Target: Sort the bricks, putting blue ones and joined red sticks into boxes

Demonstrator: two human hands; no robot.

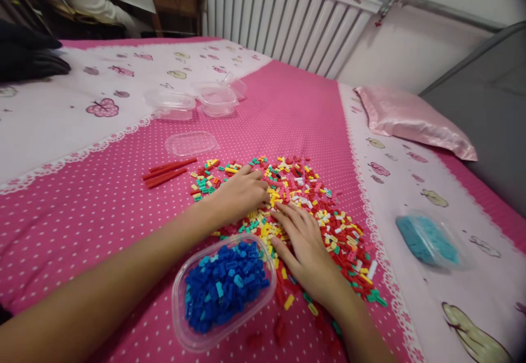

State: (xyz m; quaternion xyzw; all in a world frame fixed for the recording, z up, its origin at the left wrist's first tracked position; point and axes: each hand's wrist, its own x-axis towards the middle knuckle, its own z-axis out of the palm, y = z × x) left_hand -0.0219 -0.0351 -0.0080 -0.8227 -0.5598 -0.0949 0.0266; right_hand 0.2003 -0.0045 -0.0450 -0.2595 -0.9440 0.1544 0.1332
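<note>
A heap of small bricks (324, 199) in red, yellow, white, teal and pink lies on the pink dotted bedspread (82, 215). My left hand (240, 190) rests on the heap's left side, fingers curled loosely over the bricks. My right hand (306, 245) lies flat on the heap just in front, fingers spread and pointing left. A clear plastic tub (183, 330) filled with dark blue bricks (224, 286) stands close below both hands. Whether either hand holds a brick is hidden.
Red strips (166, 171) lie left of the heap. A clear lid (191, 143) and empty clear tubs (170, 103) (217, 99) sit farther back. A covered tub of light blue bricks (427, 240) is at right. A pink pillow (411, 119) and radiator (283, 21) lie beyond.
</note>
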